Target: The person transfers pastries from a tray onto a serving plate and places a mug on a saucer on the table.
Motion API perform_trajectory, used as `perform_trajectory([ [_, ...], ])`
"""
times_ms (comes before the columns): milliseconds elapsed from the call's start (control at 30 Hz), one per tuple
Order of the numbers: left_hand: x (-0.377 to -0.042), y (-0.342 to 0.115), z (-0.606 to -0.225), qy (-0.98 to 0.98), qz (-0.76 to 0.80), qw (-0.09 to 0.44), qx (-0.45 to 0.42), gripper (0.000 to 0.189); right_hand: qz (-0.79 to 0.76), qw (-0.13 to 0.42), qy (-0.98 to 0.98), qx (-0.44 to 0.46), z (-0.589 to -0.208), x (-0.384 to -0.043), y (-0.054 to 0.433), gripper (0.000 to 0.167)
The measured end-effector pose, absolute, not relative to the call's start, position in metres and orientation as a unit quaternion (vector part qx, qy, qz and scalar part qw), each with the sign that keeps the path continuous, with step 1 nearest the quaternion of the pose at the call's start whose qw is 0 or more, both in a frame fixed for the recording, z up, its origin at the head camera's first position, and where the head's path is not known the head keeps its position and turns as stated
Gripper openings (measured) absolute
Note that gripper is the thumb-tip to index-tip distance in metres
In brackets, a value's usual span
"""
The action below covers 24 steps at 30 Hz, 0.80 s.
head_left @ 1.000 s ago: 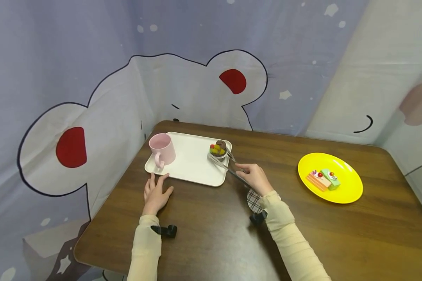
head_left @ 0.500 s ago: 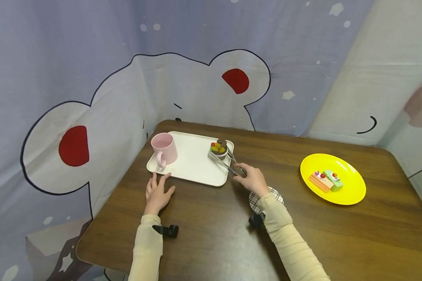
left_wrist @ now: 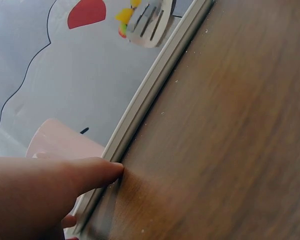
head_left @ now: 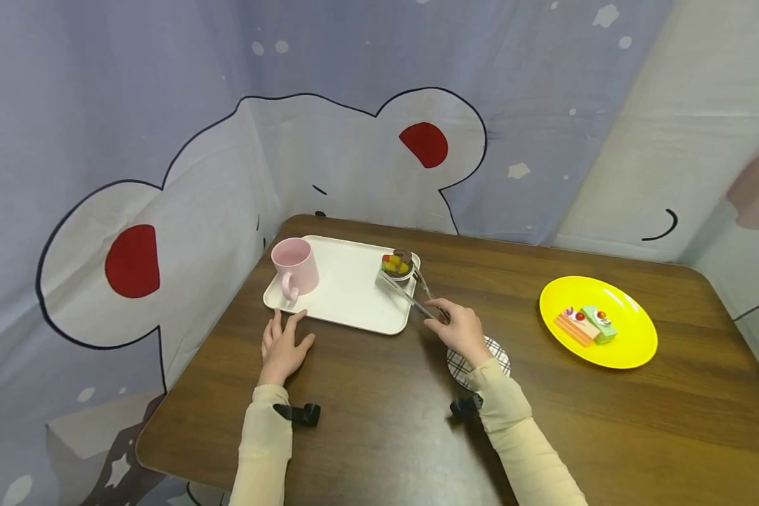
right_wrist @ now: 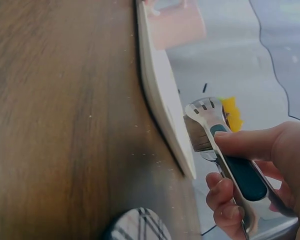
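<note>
My right hand (head_left: 460,329) grips metal tongs (head_left: 411,300) with dark green handle grips (right_wrist: 244,177). The slotted tong heads stand on either side of a small chocolate cupcake (head_left: 397,263) topped with coloured fruit, at the right end of a white tray (head_left: 348,288). Whether both heads touch the cup cannot be told. My left hand (head_left: 283,349) lies with spread fingers at the tray's front left edge. Its thumb (left_wrist: 97,172) touches the rim in the left wrist view. Just beyond those fingers a pink mug (head_left: 296,267) stands upright on the tray, handle towards me.
A round plaid coaster (head_left: 496,357) lies on the wooden table (head_left: 379,422), partly under my right wrist. To the right, a yellow plate (head_left: 635,337) holds an orange cake slice (head_left: 575,329) and a green one (head_left: 601,325). A printed curtain (head_left: 329,154) hangs behind the table.
The tong heads, spread around the cupcake, have shifted slightly right, and the cupcake sits a little further right too. My right hand has moved slightly right. The left hand stays at the tray edge.
</note>
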<state>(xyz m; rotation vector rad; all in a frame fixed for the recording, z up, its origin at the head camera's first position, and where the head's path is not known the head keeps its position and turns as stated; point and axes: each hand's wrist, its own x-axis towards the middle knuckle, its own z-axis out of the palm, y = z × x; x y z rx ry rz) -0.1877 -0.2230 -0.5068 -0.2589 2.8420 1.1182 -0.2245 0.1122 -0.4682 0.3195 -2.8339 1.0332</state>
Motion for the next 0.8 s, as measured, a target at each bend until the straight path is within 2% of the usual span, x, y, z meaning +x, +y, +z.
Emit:
perform_trajectory([
  [400, -0.189, -0.224, -0.512, 0.929, 0.361, 0.033, -0.08, 0.055, 0.348, 0.087, -0.929, 0.095, -0.46, -0.199, 0.133, 0.026],
  [800, -0.189, -0.223, -0.509, 0.928, 0.363, 0.033, -0.081, 0.055, 0.339, 0.113, -0.932, 0.058, -0.451, -0.176, 0.163, 0.024],
])
